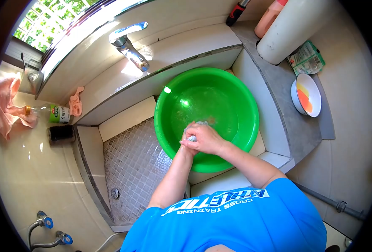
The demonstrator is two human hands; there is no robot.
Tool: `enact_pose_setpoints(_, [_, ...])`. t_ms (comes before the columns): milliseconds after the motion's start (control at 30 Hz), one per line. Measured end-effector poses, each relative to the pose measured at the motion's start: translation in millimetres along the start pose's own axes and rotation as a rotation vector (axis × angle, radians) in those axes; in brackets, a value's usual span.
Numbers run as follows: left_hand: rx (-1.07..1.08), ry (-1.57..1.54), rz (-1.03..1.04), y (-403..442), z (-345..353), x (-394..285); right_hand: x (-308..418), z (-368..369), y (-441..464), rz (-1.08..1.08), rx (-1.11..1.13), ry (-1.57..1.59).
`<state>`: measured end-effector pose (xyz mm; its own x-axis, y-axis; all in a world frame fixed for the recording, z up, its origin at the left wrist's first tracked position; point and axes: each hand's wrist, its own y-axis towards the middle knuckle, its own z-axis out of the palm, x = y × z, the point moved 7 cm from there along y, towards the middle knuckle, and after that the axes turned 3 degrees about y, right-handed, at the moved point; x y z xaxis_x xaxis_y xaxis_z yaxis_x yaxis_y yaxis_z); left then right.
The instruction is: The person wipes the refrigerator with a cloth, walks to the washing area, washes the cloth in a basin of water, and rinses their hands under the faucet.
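Over the near left part of a round green basin (pixel 248 101) with water in it, both hands are pressed together around a small, wadded whitish cloth (pixel 192 138). My right hand (pixel 206 138) lies on top, its fingers closed around the bundle. Beneath and beside it, my left hand (pixel 187 145) is partly covered, with its fingers wrapped against the same cloth. Bits of the cloth show between the hands and above the right knuckles; the rest is hidden in the grip. A chrome faucet (pixel 133 52) stands beyond the basin.
The basin rests in a tiled sink with a drain (pixel 115 193). On the left ledge are a labelled bottle (pixel 59 113), a pink cloth (pixel 7 111) and a black brush-like block (pixel 61 133). A white bowl (pixel 299 86) and a large white container (pixel 289 31) stand right.
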<state>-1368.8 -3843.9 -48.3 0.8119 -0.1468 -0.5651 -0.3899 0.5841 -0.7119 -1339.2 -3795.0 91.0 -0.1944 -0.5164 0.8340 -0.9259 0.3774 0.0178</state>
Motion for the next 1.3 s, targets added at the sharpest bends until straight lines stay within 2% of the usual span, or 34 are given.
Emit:
enact_pose_setpoints(200, [0.059,-0.125,-0.163,-1.9,5.0,8.0,-1.5,0.1,0.6,0.000,-0.017,0.007])
enact_pose_setpoints(400, [0.458,-0.445,-0.228,-1.3,21.0,11.3,-7.2,2.2,1.6,0.016,-0.030,0.051])
enact_pose_setpoints(500, [0.522,-0.444,-0.263,-8.2,24.6,11.5,-7.1,-1.3,3.0,0.014,-0.052,0.052])
enact_pose_setpoints(600, [0.477,-0.408,-0.242,-8.6,30.9,6.8,-22.6,-5.8,6.8,0.063,-0.092,0.198])
enact_pose_setpoints(667, [0.438,-0.380,-0.218,-5.9,33.1,5.4,-47.9,-14.1,4.9,-0.029,-0.336,0.000])
enact_pose_setpoints(700, [0.327,-0.347,-0.126,-1.3,26.3,2.6,-55.3,-17.2,5.3,-0.032,-0.338,0.002])
enact_pose_setpoints(767, [0.141,-0.202,0.067,-3.1,15.4,-12.1,-85.5,-30.8,3.3,0.195,-0.365,-0.053])
enact_pose_setpoints(800, [0.140,-0.201,0.070,0.0,13.1,-10.0,-98.5,-34.9,2.5,0.237,-0.316,-0.131])
enact_pose_setpoints(867, [-0.097,0.085,0.367,10.3,-12.3,-18.7,-131.2,-45.1,-6.8,0.339,-0.261,-0.269])
enact_pose_setpoints(900, [-0.192,0.243,0.395,14.1,-22.9,-18.2,-146.3,-52.3,-14.4,0.398,-0.257,-0.330])
enact_pose_setpoints(933, [-0.194,0.240,0.395,16.7,-26.3,-18.1,-150.2,-65.9,-23.6,0.466,-0.281,-0.396])
enact_pose_setpoints(1000, [-0.388,0.317,0.359,12.0,-38.4,-18.5,-175.1,-83.3,-30.0,0.606,-0.366,-0.282])
enact_pose_setpoints(1033, [-0.330,0.284,0.205,12.0,-35.2,-11.1,-174.1,-74.7,-30.4,0.606,-0.360,-0.287])
enact_pose_setpoints(1067, [-0.329,0.278,0.205,7.1,-31.0,-13.3,-170.1,-53.2,-28.2,0.607,-0.264,-0.391])
enact_pose_setpoints(1100, [-0.271,0.226,0.063,-4.8,-16.9,-13.9,-160.9,-33.2,-25.2,0.608,-0.171,-0.492])
enact_pose_setpoints(1133, [-0.213,0.176,-0.078,-11.0,-6.7,-8.9,-164.4,-5.4,-22.9,0.536,-0.171,-0.303])
enact_pose_setpoints(1200, [-0.179,0.146,-0.107,-3.1,-9.8,0.7,-159.3,24.5,-12.9,0.454,-0.081,-0.005])
enact_pose_setpoints(1233, [-0.100,0.030,-0.118,2.5,-11.9,7.1,-140.5,25.6,-8.0,0.446,0.007,0.105])
enact_pose_setpoints(1267, [-0.020,-0.089,-0.130,5.6,-10.1,9.7,-119.7,20.8,-3.2,0.446,0.005,0.107])
enact_pose_setpoints(1300, [-0.101,-0.071,-0.231,-8.3,-7.6,3.7,-88.9,15.7,3.9,0.349,-0.010,0.202])
